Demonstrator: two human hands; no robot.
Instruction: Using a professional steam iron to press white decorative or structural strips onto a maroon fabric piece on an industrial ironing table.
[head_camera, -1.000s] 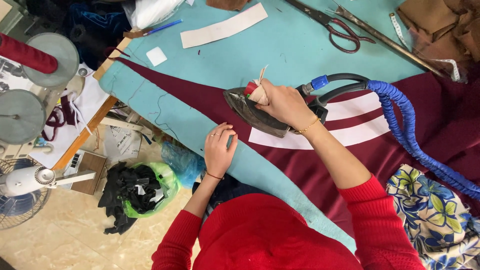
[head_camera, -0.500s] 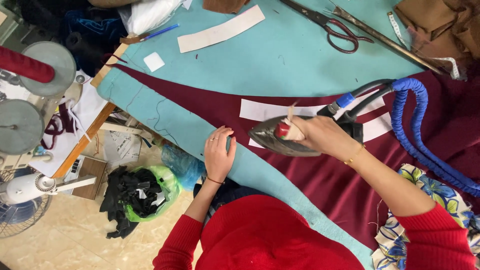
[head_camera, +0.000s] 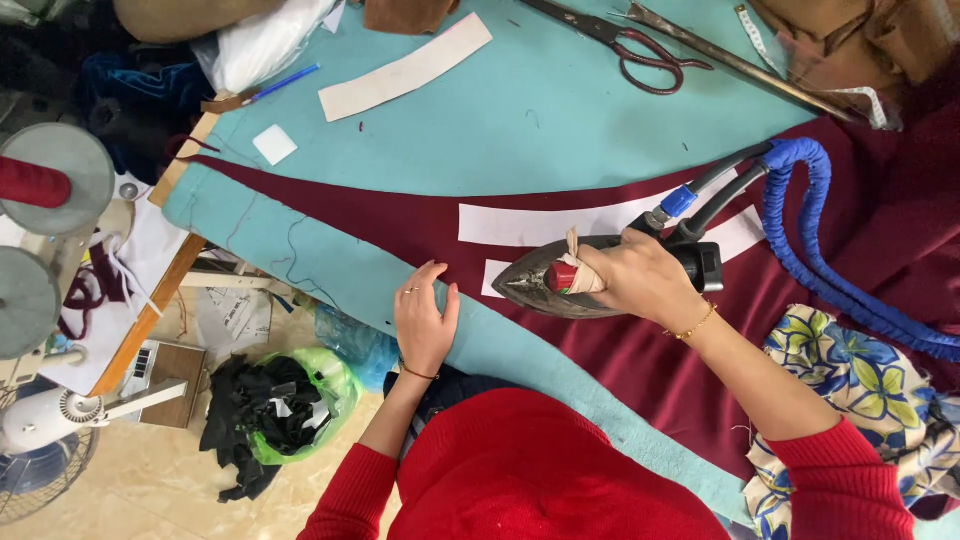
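Centre right of the frame, right hand (head_camera: 640, 280): fist wrapped tight around the handle of the steam iron (head_camera: 590, 275).
Steam iron: soleplate down on the maroon fabric (head_camera: 620, 360), nose touching a white interfacing strip (head_camera: 540, 222).
Left hand (head_camera: 425, 320): flat, fingers spread, gripping nothing, resting at the maroon fabric's near edge on the teal table cover (head_camera: 520, 110).
Blue hose (head_camera: 800, 230): loops away right.
Scissors (head_camera: 640, 45): upper centre, well apart.

A small brown cardboard box (head_camera: 165, 368) with a white label (head_camera: 143, 362) bearing dark printing lies on the tiled floor under the desk's left edge. Just right of it sits a green plastic bag (head_camera: 330, 385) stuffed with black scraps. No signs or screens show.
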